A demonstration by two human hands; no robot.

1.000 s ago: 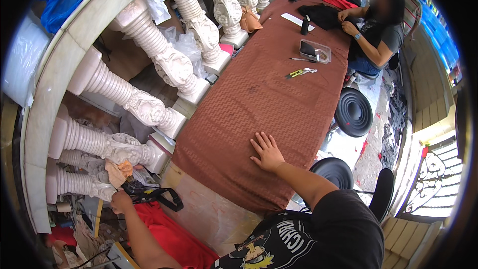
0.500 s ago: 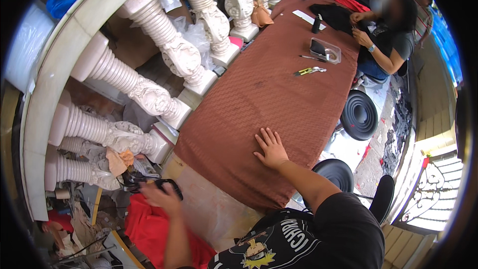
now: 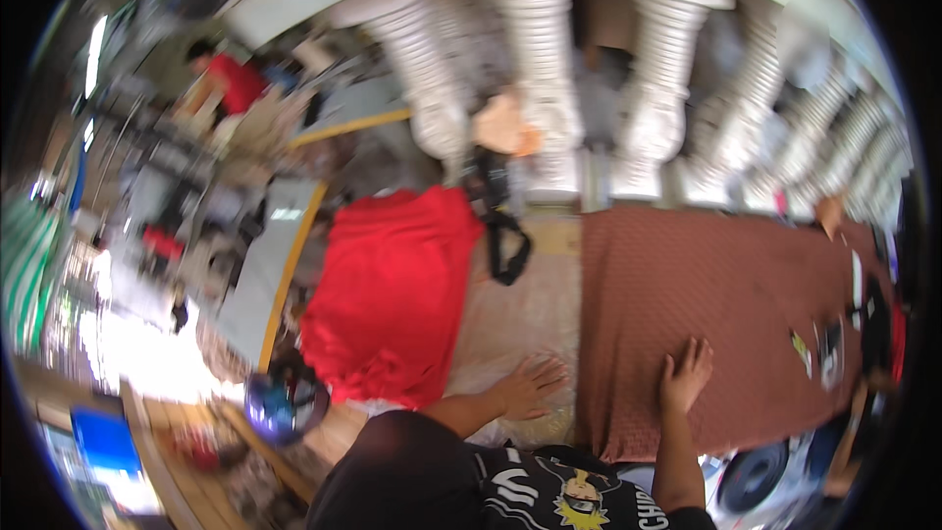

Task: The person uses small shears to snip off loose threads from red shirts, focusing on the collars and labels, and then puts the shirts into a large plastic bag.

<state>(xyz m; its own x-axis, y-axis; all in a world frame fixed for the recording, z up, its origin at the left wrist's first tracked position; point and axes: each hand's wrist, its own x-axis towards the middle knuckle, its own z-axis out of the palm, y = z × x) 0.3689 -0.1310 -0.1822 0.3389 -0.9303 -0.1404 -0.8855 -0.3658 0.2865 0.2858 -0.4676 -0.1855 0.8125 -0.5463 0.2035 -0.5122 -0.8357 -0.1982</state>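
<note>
While flat, tablecloth beneath right hand

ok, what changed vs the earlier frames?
View swung left. Left hand came away from beside the black strap, toward the body, to the pale tabletop next to the brown cloth, open; whether it let go of anything is unclear. Unchanged: right hand open on the brown cloth.

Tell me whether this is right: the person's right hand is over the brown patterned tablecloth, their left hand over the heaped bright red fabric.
Wrong about the left hand: the head view shows it over the pale tabletop between the heaped bright red fabric and the brown patterned tablecloth. The right hand is over that tablecloth, as stated.
</note>
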